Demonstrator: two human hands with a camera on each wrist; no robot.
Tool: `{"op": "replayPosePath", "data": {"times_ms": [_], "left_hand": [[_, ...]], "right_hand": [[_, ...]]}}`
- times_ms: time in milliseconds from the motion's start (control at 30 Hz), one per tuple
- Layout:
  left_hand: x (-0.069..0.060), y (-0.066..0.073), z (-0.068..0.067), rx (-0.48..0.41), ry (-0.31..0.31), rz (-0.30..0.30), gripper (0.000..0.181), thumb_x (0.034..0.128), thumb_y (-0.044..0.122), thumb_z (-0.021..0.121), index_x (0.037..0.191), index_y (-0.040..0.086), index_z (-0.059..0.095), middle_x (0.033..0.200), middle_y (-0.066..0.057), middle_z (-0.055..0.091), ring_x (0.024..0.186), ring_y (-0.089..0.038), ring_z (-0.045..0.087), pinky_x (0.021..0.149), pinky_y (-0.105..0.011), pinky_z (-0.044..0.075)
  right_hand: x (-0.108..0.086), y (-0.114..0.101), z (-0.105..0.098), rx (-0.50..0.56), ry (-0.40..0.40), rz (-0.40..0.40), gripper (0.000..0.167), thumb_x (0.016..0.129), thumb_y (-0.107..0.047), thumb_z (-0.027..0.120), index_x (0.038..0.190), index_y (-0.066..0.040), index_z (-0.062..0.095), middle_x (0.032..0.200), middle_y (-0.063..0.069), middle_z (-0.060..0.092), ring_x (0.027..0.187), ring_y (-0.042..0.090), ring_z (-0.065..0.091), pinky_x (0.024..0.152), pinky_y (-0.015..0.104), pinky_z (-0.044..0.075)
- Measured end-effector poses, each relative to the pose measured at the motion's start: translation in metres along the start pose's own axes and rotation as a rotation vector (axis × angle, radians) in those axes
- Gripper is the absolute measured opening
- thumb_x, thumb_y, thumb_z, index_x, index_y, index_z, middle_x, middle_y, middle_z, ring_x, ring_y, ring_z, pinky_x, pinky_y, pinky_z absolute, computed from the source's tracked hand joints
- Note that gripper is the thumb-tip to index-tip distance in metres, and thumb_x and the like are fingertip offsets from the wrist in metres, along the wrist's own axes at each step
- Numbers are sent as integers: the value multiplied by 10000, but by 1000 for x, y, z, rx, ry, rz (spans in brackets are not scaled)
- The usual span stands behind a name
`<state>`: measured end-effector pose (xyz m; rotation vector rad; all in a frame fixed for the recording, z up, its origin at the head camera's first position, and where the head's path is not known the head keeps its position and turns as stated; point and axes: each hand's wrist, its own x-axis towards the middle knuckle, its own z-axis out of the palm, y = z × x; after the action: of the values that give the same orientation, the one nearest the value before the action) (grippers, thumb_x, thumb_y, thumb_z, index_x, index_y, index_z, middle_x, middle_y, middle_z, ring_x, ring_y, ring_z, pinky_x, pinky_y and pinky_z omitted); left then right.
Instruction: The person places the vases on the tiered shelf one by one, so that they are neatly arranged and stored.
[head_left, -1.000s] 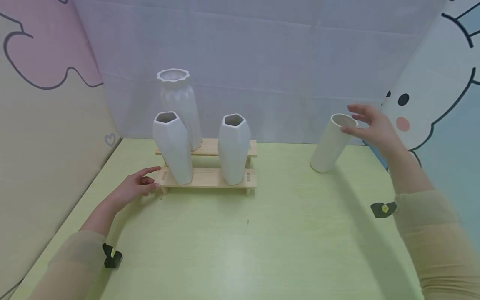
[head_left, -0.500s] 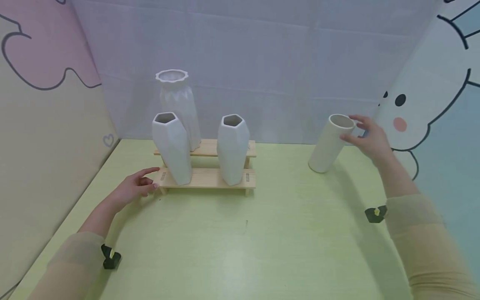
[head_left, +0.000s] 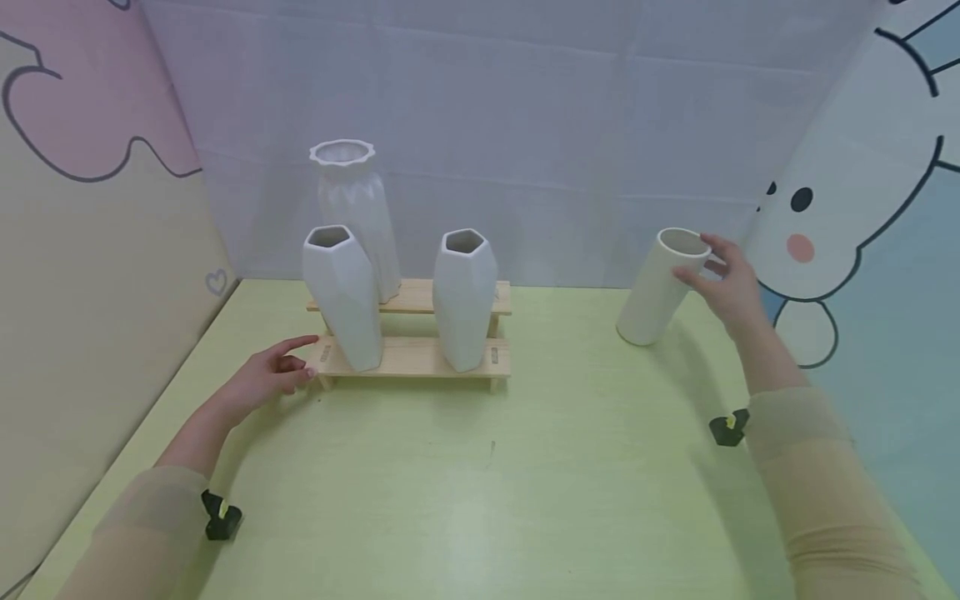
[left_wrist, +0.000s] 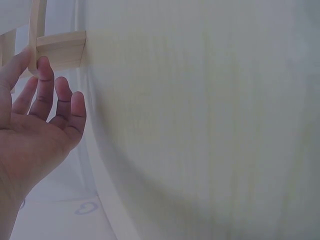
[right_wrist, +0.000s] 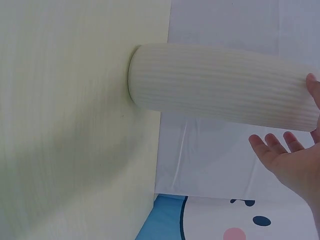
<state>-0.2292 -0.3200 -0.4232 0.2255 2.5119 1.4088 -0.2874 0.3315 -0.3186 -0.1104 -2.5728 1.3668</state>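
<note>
At the right, a white cylindrical vase [head_left: 654,292] with fine ribs stands on the table, its base down. My right hand [head_left: 723,283] holds it near the rim between thumb and index finger; in the right wrist view the other fingers [right_wrist: 272,147] stay off its wall. On the left, my left hand [head_left: 266,375] pinches the left end of a two-step wooden stand [head_left: 412,354], thumb and fingers at the lower board's edge [left_wrist: 37,25]. Two faceted white vases, one left [head_left: 348,308] and one right [head_left: 465,300], stand on the lower step.
A taller white vase with a scalloped rim [head_left: 356,200] stands on the upper step [head_left: 416,293], behind the left faceted vase. The pale green table [head_left: 570,467] meets a whitish cloth backdrop [head_left: 555,167]. Printed panels line the left [head_left: 90,275] and right [head_left: 885,333] sides.
My right hand has come down and left onto the cylindrical vase's rim, its fingers closing in on it. The vase and the left hand stay in place; the view shifts slightly.
</note>
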Motion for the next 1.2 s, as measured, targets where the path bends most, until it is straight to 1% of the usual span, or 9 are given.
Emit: {"op": "replayPosePath", "data": {"times_ms": [133,200,300,500,700,867,1100,1200], "left_hand": [[0,0,0,8,3,2,675,918,305,625,1486,168,289,1109,-207,587,900,-155,587,767,-300,511],[0,1,0,16,5,-2,673,919,310,623,1485,166,290,1108,-203,588,900,-162,584,762,-297,510],[0,1,1,23,4,-6,668,921,315,619,1485,169,292,1107,-202,587,901,-174,578,757,-299,510],[-1,1,1,21,-6,0,670,926,313,611,1490,170,279,1115,-207,586,907,-177,578,768,-309,510],[-1,2,1,21,-2,-2,671,928,322,607,1491,174,276,1112,-200,587,904,-178,582,769,-310,506],[-2,3,0,34,2,-3,667,929,328,604,1490,174,278,1108,-196,587,902,-189,576,760,-307,499],[0,1,0,32,-3,-10,668,921,331,614,1486,188,286,1109,-201,588,884,-204,574,735,-312,493],[0,0,0,31,-4,-16,675,918,340,616,1487,192,283,1111,-202,586,891,-203,575,739,-311,495]], "right_hand": [[1,2,6,41,21,22,839,846,-455,659,1510,-291,173,1577,100,116,1398,368,228,1053,560,308],[2,3,9,53,38,33,837,841,-467,657,1505,-324,168,1578,92,113,1400,371,223,1058,561,299],[3,5,13,78,68,38,843,832,-464,671,1499,-347,170,1576,84,130,1398,365,233,1066,546,299],[6,8,19,115,112,34,864,824,-430,695,1500,-343,164,1566,66,178,1367,346,294,1057,505,337],[8,9,21,124,114,45,895,825,-434,692,1507,-344,119,1559,78,196,1353,333,314,1058,486,344],[8,9,22,134,112,54,894,823,-445,690,1504,-356,118,1564,51,187,1362,318,307,1070,475,331],[10,9,23,124,129,70,866,816,-451,692,1496,-357,164,1556,20,218,1339,296,337,1063,456,347],[10,8,24,99,139,76,864,806,-472,692,1493,-359,180,1551,15,232,1325,293,352,1054,453,359]]}}
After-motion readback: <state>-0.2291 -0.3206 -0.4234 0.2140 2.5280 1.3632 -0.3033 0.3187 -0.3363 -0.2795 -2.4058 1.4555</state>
